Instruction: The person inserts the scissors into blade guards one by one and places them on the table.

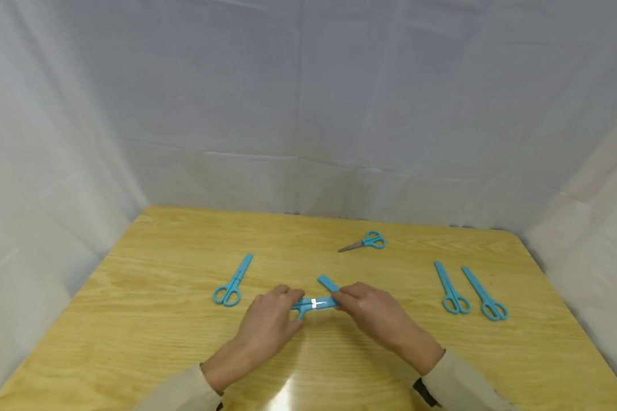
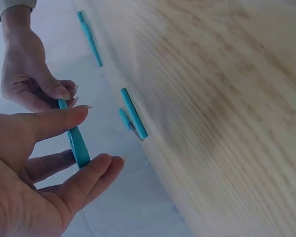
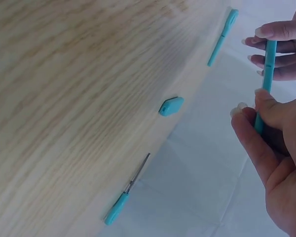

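Both hands hold one pair of light-blue scissors (image 1: 313, 303) between them, level and close over the table. My left hand (image 1: 269, 319) holds the handle end between thumb and fingers. At the other end, my right hand (image 1: 372, 311) pinches the blue blade cover, seen edge-on in the right wrist view (image 3: 259, 123). The fingers hide both ends of the scissors. Just behind the right fingertips, a loose blue blade cover (image 1: 328, 282) lies on the table. Further back lies a pair of scissors with bare metal blades (image 1: 373, 240), pointing left.
On the wooden table (image 1: 149, 342), one pair of covered blue scissors (image 1: 232, 284) lies to the left. Two more covered pairs lie side by side at the right, the inner pair (image 1: 449, 291) and the outer pair (image 1: 485, 294). White sheeting (image 1: 298, 114) hangs behind and at both sides.
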A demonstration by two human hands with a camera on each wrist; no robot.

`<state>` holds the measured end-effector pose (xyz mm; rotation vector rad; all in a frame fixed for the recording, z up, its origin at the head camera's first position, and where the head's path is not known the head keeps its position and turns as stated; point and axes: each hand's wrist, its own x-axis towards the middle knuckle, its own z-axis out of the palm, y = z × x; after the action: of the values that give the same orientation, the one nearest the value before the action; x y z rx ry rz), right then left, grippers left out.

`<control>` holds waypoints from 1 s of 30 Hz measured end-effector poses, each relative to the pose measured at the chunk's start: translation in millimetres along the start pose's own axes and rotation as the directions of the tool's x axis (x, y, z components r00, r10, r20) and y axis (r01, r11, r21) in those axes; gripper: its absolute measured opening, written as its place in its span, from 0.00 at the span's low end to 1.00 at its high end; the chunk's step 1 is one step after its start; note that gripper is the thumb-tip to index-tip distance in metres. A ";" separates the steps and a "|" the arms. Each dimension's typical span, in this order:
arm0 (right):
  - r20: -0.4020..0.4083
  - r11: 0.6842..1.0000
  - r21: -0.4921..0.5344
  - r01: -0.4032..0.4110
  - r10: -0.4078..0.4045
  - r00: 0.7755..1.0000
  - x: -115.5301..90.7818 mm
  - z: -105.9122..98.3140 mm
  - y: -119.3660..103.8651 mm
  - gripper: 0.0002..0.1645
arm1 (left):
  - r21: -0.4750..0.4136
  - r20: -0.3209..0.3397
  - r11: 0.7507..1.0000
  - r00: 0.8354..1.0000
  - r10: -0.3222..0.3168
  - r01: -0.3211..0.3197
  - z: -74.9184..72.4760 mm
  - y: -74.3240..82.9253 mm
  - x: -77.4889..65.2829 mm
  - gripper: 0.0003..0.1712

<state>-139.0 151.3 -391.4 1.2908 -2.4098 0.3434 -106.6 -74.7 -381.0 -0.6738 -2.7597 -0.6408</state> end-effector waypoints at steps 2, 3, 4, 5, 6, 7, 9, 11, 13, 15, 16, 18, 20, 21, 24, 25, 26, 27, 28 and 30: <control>0.000 1.000 -0.001 0.011 -0.011 1.000 -0.3 0.4 0.0 0.15 | -0.001 -0.004 1.000 1.000 -0.010 0.010 1.8 0.3 -0.4 0.24; 0.001 1.000 -0.002 0.016 -0.016 1.000 -0.4 0.6 0.1 0.15 | -0.005 -0.006 1.000 1.000 -0.018 0.017 2.6 0.5 -0.6 0.24; 0.004 1.000 0.000 0.021 -0.021 1.000 -0.4 0.8 0.1 0.15 | -0.012 -0.005 1.000 1.000 -0.026 0.026 3.3 0.8 -0.8 0.24; 0.006 1.000 0.000 0.024 -0.024 1.000 -0.5 0.7 0.3 0.14 | -0.015 -0.004 0.999 0.999 -0.034 0.034 4.5 0.9 -0.8 0.24; 0.009 1.000 -0.002 0.024 -0.024 1.000 -0.6 0.4 0.3 0.14 | -0.020 -0.003 0.999 0.999 -0.041 0.040 5.6 1.0 -0.9 0.24; 0.011 1.000 -0.003 0.025 -0.025 1.000 -0.6 0.1 0.3 0.14 | -0.025 -0.002 0.999 0.999 -0.048 0.048 6.7 1.2 -0.9 0.25; 0.015 1.000 0.003 0.024 -0.024 1.000 -0.4 0.3 0.1 0.13 | -0.028 -0.004 0.998 0.998 -0.060 0.060 8.7 1.3 -0.9 0.25; 0.019 1.000 0.006 0.025 -0.026 0.999 0.0 0.9 -0.2 0.13 | -0.025 -0.010 0.997 0.998 -0.067 0.066 10.4 1.0 -0.9 0.24; 0.017 1.000 0.010 0.024 -0.024 1.000 0.6 1.6 -0.6 0.12 | -0.027 -0.016 0.997 0.998 -0.066 0.066 11.6 0.5 0.0 0.22; 0.012 1.000 0.014 0.023 -0.023 1.000 0.7 2.7 -0.8 0.13 | -0.026 -0.021 0.998 0.998 -0.057 0.057 12.8 -0.3 1.3 0.20; 0.011 1.000 0.020 0.024 -0.024 1.000 1.2 3.2 -1.2 0.12 | -0.022 -0.021 0.998 0.998 -0.052 0.052 12.7 -1.0 1.7 0.19; 0.016 0.999 0.037 0.013 -0.013 1.000 1.7 4.7 -1.7 0.12 | -0.006 -0.024 0.999 0.999 -0.031 0.031 13.0 -2.8 3.1 0.16; 0.029 0.997 0.075 -0.013 0.011 1.000 0.5 5.5 -2.0 0.12 | 0.018 -0.022 1.000 1.000 -0.007 0.007 12.4 -4.5 4.2 0.14; 0.036 0.995 0.097 -0.029 0.026 0.999 -0.2 5.9 -2.0 0.12 | 0.032 -0.022 0.999 1.000 0.006 -0.005 11.5 -5.1 5.1 0.13; 0.048 0.986 0.140 -0.090 0.085 0.995 -2.2 5.5 -1.4 0.15 | 0.063 -0.029 0.997 0.999 0.041 -0.039 7.0 -6.3 8.4 0.12; 0.053 0.985 0.145 -0.098 0.091 0.994 -2.7 5.2 -1.4 0.16 | 0.067 -0.028 0.997 0.998 0.048 -0.046 4.9 -6.1 9.4 0.12; 0.058 0.984 0.150 -0.097 0.089 0.994 -3.1 5.2 -1.5 0.16 | 0.070 -0.028 0.996 0.998 0.054 -0.052 2.9 -5.8 10.2 0.12; 0.059 0.984 0.154 -0.091 0.083 0.995 -3.2 5.1 -1.7 0.16 | 0.068 -0.026 0.996 0.998 0.057 -0.056 1.2 -5.4 10.8 0.11; 0.062 0.984 0.157 -0.083 0.074 0.995 -3.2 5.5 -1.9 0.16 | 0.058 -0.022 0.997 0.998 0.057 -0.056 -0.1 -4.9 10.9 0.11; 0.062 0.984 0.169 -0.056 0.046 0.997 -2.8 6.5 -2.5 0.15 | 0.044 -0.015 0.998 0.998 0.053 -0.053 -1.6 -3.5 10.6 0.09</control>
<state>-136.9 149.4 -398.3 1.3283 -2.5115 0.5449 -117.3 -74.2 -377.4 -0.7262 -2.7224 -0.5703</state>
